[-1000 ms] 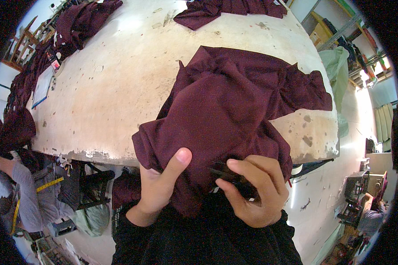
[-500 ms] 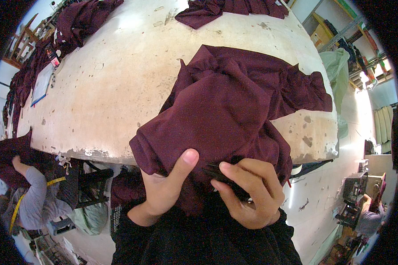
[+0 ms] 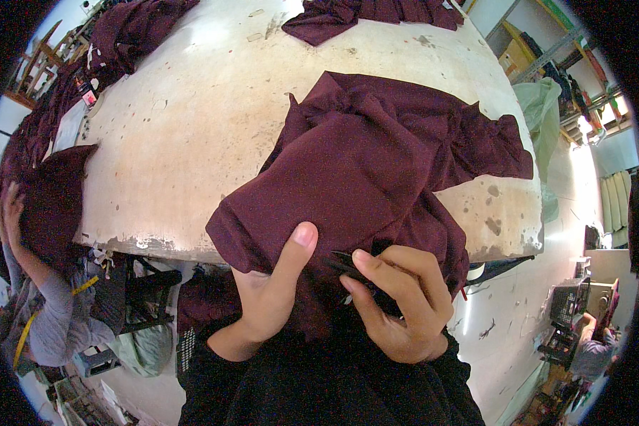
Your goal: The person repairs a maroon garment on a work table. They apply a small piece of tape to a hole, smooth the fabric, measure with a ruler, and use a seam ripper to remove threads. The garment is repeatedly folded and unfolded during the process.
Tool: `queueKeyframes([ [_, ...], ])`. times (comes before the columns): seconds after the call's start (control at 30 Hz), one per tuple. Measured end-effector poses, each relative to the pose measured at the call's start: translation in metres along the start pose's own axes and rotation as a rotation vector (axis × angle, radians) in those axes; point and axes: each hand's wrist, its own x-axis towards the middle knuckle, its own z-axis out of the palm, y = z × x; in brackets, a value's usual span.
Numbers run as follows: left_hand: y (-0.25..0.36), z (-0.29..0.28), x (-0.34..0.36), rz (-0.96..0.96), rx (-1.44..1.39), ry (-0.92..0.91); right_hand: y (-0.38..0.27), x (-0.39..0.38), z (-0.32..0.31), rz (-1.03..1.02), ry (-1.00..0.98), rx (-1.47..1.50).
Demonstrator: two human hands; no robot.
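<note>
A maroon garment (image 3: 341, 170) with gathered parts lies crumpled over the near edge of the table, its lower end hanging toward me. My left hand (image 3: 266, 302) grips this end, thumb on top and fingers hidden beneath the cloth. In my right hand (image 3: 408, 302) are small black thread snips (image 3: 342, 261), pinched between thumb and curled fingers. Their pointed tips are toward my left thumb, just above the cloth; whether they touch it I cannot tell.
The pale, worn table (image 3: 170, 156) spreads ahead. More maroon cloth (image 3: 131, 35) is heaped at far left, with another piece (image 3: 376, 15) at the far edge. At left a co-worker (image 3: 57, 305) handles maroon cloth (image 3: 57, 192). Black crates (image 3: 568, 302) stand at right.
The co-worker at left has raised an arm and brought maroon cloth up over the table's left corner. My hands have shifted only slightly; the snips' tips show more clearly.
</note>
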Motion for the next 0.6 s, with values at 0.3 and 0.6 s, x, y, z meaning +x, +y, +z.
queueKeyframes([
  [0.3,-0.0016,0.0013,-0.0015,-0.031,-0.028,0.012,-0.0031,-0.0004,0.0008,0.010,0.017,-0.012],
  [0.6,-0.0023,0.0022,-0.0018,-0.068,-0.014,0.031,-0.0030,-0.0028,0.0022,-0.017,0.035,-0.053],
])
